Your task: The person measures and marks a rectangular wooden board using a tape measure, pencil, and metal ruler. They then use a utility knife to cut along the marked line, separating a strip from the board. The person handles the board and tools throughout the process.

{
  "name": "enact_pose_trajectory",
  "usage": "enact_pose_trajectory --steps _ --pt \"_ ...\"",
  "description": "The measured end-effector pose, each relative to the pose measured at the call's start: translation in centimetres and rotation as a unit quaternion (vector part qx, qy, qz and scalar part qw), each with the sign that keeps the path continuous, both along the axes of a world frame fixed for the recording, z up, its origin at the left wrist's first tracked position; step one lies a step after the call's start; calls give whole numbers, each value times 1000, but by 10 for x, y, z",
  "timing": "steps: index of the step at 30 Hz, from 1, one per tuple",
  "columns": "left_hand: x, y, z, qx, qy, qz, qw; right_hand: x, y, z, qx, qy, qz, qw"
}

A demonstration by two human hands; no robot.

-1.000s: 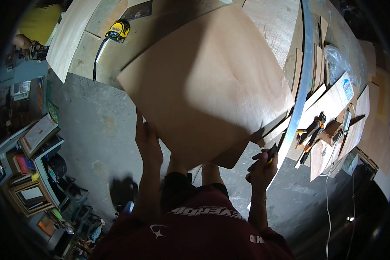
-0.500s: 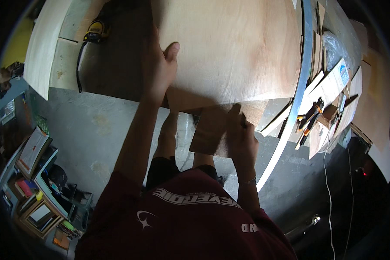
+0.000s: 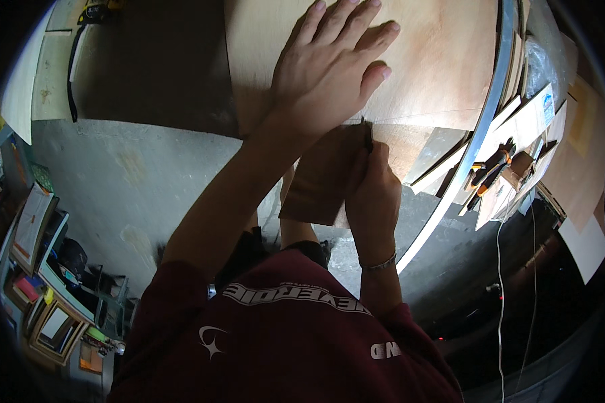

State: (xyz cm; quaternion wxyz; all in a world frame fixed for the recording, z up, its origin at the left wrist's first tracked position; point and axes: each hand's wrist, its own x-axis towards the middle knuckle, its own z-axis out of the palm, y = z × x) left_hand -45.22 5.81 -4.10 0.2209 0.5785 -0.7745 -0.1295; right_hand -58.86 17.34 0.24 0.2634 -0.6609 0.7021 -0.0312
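A pale plywood sheet (image 3: 430,74) lies at the front, with a faint line near its near edge. My left hand (image 3: 333,70) rests flat on it, fingers spread, holding nothing. My right hand (image 3: 376,191) is closed around a slim dark tool (image 3: 368,136) at the sheet's near edge. The tool's tip points away from me; its kind is too shadowed to make out. Below that edge a smaller brown board (image 3: 319,185) juts toward me, mostly in shadow, beside my right hand.
A long metal strip (image 3: 484,127) runs down the sheet's right side. Beyond it are orange-and-black pliers (image 3: 494,168), wood offcuts (image 3: 534,121) and clear plastic (image 3: 538,67). A yellow-black tape measure (image 3: 97,12) sits far left on a dark board (image 3: 154,67). Frames and shelves (image 3: 57,326) stand lower left.
My left hand has moved right from the sheet's left edge and now lies spread on its face. My right hand stays by the near edge, the dark tool now showing more clearly.
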Motion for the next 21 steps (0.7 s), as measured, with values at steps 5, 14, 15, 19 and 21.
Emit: enact_pose_trajectory --steps 5,14,15,19,21 --pt "0 -1 1 13 6 1 1000 2 -1 0 8 -15 -21 1000" --pt "-1 0 1 15 15 -1 1000 2 -2 1 -5 -10 -5 1000" --pt "-2 1 0 13 15 0 1000 2 -2 0 -11 -13 -4 1000" --pt "-2 1 -2 10 18 3 1000 3 -2 0 0 -19 -19 1000" --pt "-1 0 -2 10 14 3 1000 4 -2 1 -2 -11 -8 1000"
